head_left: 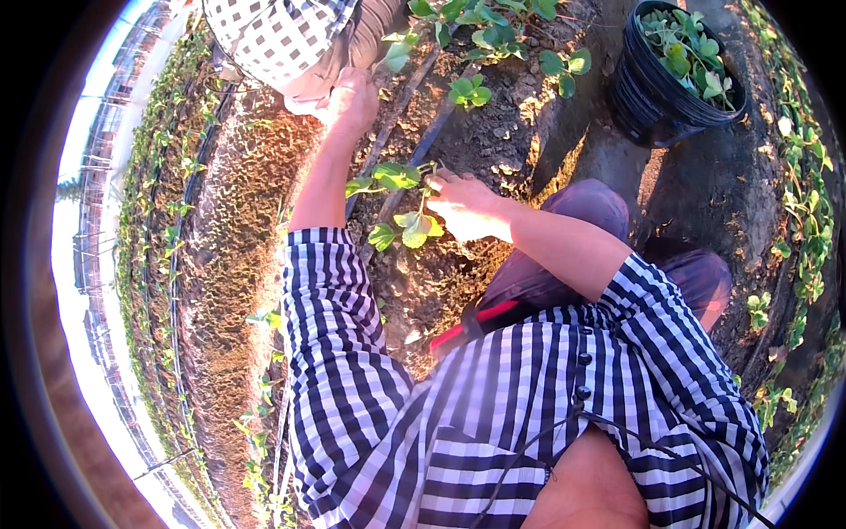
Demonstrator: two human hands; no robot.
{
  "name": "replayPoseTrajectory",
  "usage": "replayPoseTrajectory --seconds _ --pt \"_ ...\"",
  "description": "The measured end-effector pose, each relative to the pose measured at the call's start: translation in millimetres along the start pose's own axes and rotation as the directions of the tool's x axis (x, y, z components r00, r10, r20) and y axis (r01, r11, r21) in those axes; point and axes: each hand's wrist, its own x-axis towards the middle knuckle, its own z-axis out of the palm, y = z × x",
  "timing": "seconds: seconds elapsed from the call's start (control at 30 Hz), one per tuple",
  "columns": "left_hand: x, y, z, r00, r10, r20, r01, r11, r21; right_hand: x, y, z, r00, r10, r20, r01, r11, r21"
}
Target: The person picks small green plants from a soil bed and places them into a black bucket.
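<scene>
My left hand [353, 102] reaches to the upper left, beside a co-worker's patterned hat; its fingertips are hidden, and what it holds cannot be told. Closer to my body, my right hand [462, 202] has its fingertips closed around the stems of a leafy strawberry plant [416, 228], whose leaves spread to the left over the soil bed. Small strawberry plants [470, 91] grow farther up the bed. A dark drip line [429, 135] runs lengthwise along it, next to the plant in my right hand.
The co-worker in the white checked hat [274, 40] bends in close at the upper left. A black plastic bucket [661, 112] with loose green plants [687, 56] stands in the furrow at the upper right. More planted rows [803, 231] curve along both sides.
</scene>
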Motion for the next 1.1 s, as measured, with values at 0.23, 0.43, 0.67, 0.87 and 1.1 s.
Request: replayPoseTrajectory --seconds 0.23,0.43,0.67,0.87,1.1 --pt "-40.5 26.4 -55.1 0.834 -0.354 0.423 0.551 0.576 -0.603 21.3 48.1 -36.6 0.805 0.527 -0.273 -0.116 0.591 0.798" --pt "-108.1 14.8 -32.8 0.691 -0.387 0.61 0.717 0.267 -0.644 31.5 88.9 -18.9 0.711 0.653 -0.262 -0.361 0.659 0.66" --pt "-136.2 55.4 -18.4 0.568 -0.282 0.773 0.823 0.2 -0.532 40.0 62.7 -1.9 0.909 0.358 -0.212 -0.294 0.913 0.283" --pt "-134.6 82.7 -4.8 0.83 -0.303 0.468 0.556 0.512 -0.655 43.6 62.6 -4.8 0.903 0.369 -0.217 -0.297 0.905 0.305" --pt "-119.3 100.2 -12.6 0.841 -0.278 0.464 0.52 0.654 -0.55 57.7 78.3 8.7 0.814 0.533 -0.23 -0.423 0.816 0.395"
